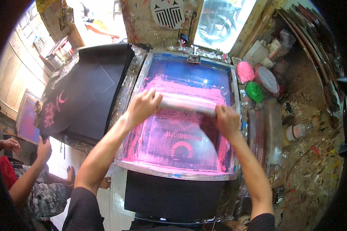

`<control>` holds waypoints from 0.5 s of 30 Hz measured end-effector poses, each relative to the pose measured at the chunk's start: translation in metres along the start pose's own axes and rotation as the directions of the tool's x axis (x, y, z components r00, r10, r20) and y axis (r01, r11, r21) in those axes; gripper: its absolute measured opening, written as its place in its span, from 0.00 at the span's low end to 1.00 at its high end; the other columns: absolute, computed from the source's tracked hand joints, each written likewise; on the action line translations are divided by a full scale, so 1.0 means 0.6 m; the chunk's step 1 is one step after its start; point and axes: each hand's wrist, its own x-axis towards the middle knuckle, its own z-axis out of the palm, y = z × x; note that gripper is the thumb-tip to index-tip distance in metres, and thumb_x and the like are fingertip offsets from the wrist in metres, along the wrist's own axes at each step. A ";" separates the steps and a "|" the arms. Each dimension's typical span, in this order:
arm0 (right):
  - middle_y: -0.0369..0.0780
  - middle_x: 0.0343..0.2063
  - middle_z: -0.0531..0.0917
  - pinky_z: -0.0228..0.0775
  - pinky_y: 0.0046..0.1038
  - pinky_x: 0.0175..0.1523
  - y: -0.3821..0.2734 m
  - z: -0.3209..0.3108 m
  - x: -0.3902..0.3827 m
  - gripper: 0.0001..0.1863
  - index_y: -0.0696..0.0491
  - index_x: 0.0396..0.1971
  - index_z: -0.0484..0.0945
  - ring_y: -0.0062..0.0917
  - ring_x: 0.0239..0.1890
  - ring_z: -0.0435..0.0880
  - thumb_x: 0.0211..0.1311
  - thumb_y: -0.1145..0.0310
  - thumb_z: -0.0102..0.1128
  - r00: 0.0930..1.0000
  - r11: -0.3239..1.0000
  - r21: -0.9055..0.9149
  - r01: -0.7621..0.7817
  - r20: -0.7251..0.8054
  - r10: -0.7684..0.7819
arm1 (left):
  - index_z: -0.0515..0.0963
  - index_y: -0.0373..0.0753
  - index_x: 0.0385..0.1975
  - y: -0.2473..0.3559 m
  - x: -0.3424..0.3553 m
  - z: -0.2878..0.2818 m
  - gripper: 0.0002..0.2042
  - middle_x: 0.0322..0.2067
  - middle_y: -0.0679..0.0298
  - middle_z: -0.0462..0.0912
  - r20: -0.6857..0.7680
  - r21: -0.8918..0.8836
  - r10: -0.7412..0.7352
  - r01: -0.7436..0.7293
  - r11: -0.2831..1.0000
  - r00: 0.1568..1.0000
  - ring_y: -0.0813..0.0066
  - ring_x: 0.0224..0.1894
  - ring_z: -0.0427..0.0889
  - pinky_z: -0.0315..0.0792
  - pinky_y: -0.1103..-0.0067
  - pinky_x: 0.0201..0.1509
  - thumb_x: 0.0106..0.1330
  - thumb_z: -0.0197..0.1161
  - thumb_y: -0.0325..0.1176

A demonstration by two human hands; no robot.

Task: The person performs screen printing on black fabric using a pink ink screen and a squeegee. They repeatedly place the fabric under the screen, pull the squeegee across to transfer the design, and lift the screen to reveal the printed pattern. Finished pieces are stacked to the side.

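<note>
Both fists are closed on the squeegee (187, 104): left hand (144, 104) wrapped round its left end, right hand (228, 121) round its right end. Bar is blurred, spans the gap between the 2 fists, right end a bit nearer the body. It sits over the screen (177, 71), roughly mid-length.

Pink ink (137, 148) is smeared on the mesh to both sides of the grip and toward the body; just nearer than the bar, line art, mirrored lettering and a ring-shaped mark (181, 150) show in the mesh. Beyond the grip: bare blue mesh, then a metal clamp (194, 58) at the far frame edge. Nearer than the grip, past the near frame edge: black sheet (173, 196).

Left of the grip: stack of black sheets (92, 92), pink print on the top piece, with a co-worker's hand (44, 150) at its near corner. Right of the grip and farther out: pink lump (245, 72), green lump (254, 91), round tub (267, 79). White bottle (295, 132) lies well right of the right hand.
</note>
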 end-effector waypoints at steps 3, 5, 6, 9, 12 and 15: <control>0.44 0.25 0.82 0.75 0.45 0.33 0.002 -0.053 -0.077 0.09 0.52 0.32 0.75 0.43 0.31 0.86 0.54 0.70 0.66 0.985 0.975 0.218 0.031 0.158 -0.066 | 0.72 0.36 0.42 0.032 -0.089 -0.045 0.22 0.37 0.54 0.81 0.007 -0.294 -0.009 0.010 0.956 1.000 0.52 0.38 0.85 0.80 0.62 0.41 0.56 0.78 0.38; 0.47 0.25 0.84 0.74 0.49 0.34 0.006 -0.074 -0.099 0.17 0.52 0.33 0.75 0.46 0.32 0.87 0.54 0.58 0.73 0.914 0.952 0.307 -0.001 0.385 -0.123 | 0.71 0.36 0.41 0.050 -0.114 -0.071 0.22 0.33 0.51 0.82 0.206 -0.408 0.032 0.056 0.911 0.978 0.46 0.38 0.85 0.77 0.57 0.41 0.62 0.75 0.44; 0.48 0.25 0.85 0.74 0.50 0.34 0.014 -0.081 -0.098 0.20 0.52 0.33 0.76 0.47 0.32 0.87 0.55 0.54 0.75 0.909 0.925 0.378 0.034 0.372 -0.185 | 0.71 0.35 0.40 0.051 -0.110 -0.080 0.22 0.32 0.50 0.82 0.210 -0.460 0.090 0.018 0.888 0.974 0.45 0.38 0.85 0.76 0.56 0.41 0.63 0.74 0.46; 0.49 0.26 0.85 0.74 0.52 0.34 0.036 -0.054 -0.033 0.22 0.53 0.33 0.77 0.52 0.30 0.85 0.57 0.50 0.74 0.949 0.953 0.302 0.027 0.292 -0.119 | 0.70 0.36 0.39 0.017 -0.026 -0.074 0.21 0.33 0.47 0.82 0.261 -0.385 -0.017 0.120 0.915 0.965 0.40 0.40 0.84 0.74 0.53 0.42 0.64 0.72 0.44; 0.46 0.26 0.85 0.76 0.50 0.35 0.073 0.003 0.074 0.11 0.51 0.36 0.77 0.48 0.32 0.87 0.58 0.64 0.67 1.000 0.994 0.107 -0.007 0.030 0.004 | 0.70 0.36 0.40 -0.043 0.093 -0.031 0.20 0.34 0.48 0.84 0.013 -0.267 -0.136 0.135 0.954 0.991 0.40 0.39 0.84 0.76 0.53 0.42 0.62 0.74 0.41; 0.44 0.27 0.85 0.77 0.48 0.33 0.086 0.040 0.114 0.10 0.50 0.37 0.76 0.45 0.31 0.87 0.57 0.67 0.65 0.999 0.999 0.029 -0.026 0.032 0.025 | 0.70 0.37 0.39 -0.063 0.125 0.017 0.24 0.33 0.50 0.83 -0.032 -0.274 -0.168 0.153 0.949 0.985 0.42 0.39 0.84 0.77 0.55 0.41 0.55 0.79 0.39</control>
